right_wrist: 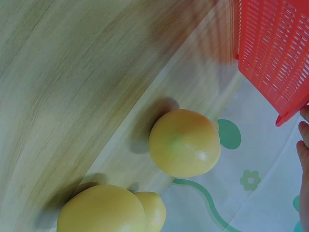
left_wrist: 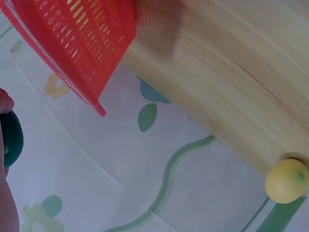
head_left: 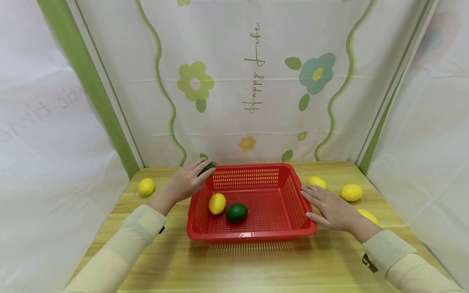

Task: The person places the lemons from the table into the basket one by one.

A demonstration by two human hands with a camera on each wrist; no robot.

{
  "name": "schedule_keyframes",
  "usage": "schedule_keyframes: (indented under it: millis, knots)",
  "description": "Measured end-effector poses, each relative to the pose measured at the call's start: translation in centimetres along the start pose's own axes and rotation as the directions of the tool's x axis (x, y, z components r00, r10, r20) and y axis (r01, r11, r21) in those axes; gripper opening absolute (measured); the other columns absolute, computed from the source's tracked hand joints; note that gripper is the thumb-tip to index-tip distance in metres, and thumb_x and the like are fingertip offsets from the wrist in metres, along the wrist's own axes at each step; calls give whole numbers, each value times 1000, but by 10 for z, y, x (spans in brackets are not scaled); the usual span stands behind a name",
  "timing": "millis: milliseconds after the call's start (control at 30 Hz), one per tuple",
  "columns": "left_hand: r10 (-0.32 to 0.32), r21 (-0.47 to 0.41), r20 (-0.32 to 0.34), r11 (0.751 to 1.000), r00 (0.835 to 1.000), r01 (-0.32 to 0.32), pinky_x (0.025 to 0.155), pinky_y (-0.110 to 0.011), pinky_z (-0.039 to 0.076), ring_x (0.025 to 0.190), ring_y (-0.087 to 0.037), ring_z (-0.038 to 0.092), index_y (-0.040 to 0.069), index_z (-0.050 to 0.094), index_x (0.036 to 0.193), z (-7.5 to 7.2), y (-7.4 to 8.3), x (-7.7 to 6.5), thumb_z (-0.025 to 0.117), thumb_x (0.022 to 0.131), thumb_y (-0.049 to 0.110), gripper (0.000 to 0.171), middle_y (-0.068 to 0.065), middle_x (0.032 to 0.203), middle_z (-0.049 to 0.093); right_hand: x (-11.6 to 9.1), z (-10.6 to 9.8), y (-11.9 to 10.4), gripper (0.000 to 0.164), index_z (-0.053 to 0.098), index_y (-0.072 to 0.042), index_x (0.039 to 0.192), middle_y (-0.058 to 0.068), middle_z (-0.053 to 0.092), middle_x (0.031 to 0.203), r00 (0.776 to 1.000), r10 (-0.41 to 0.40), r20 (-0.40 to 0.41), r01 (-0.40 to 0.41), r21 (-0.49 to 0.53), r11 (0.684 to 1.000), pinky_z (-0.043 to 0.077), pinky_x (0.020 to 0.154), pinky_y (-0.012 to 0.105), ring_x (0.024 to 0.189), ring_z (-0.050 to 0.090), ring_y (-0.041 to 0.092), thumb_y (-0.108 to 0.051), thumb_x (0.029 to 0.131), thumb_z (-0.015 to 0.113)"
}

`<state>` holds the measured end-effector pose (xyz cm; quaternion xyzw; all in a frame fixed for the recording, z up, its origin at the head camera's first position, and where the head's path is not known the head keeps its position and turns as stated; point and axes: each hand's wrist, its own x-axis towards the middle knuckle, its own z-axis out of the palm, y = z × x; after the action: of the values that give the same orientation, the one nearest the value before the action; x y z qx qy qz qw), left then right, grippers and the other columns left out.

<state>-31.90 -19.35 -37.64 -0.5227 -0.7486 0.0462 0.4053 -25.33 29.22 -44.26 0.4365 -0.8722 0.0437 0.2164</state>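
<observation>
My left hand (head_left: 187, 179) grips a dark green oval fruit (left_wrist: 12, 139), which looks like an avocado, at the back left corner of a red plastic basket (head_left: 253, 235). Fingers hide part of this fruit in the head view. Inside the basket, on its left side, lie a yellow lemon (head_left: 217, 204) and another dark green oval fruit (head_left: 236, 212). My right hand (head_left: 335, 209) rests on the basket's right rim, fingers fairly straight and holding no fruit.
Right of the basket lie three lemons: one by the rim (head_left: 317, 182), one farther out (head_left: 351, 192), and one partly hidden behind my right wrist (head_left: 368, 217). Another lemon (head_left: 146, 186) sits at the table's back left. A patterned curtain (head_left: 227, 81) hangs behind the wooden table (head_left: 176, 268).
</observation>
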Motion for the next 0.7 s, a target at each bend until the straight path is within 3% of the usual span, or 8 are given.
schedule_keyframes:
  millis: [433,700]
  knots:
    - [77,3,-29,997,997,-77,84,-41,56,108,-35,61,0,63,117,20,9,21,77,77,1,43,-23,124,61,0,1,2,64,52,6,136,22,49,140,1000,-7,-3,7,3,1000,7,116,24,129,45,42,-40,94,61]
    - [107,-16,-30,994,994,-107,88,-41,54,109,-36,61,-1,63,117,29,16,29,75,78,3,41,-24,121,61,0,1,0,64,51,7,136,22,49,140,1000,-5,-2,5,1,1000,8,117,26,128,45,42,-40,94,61]
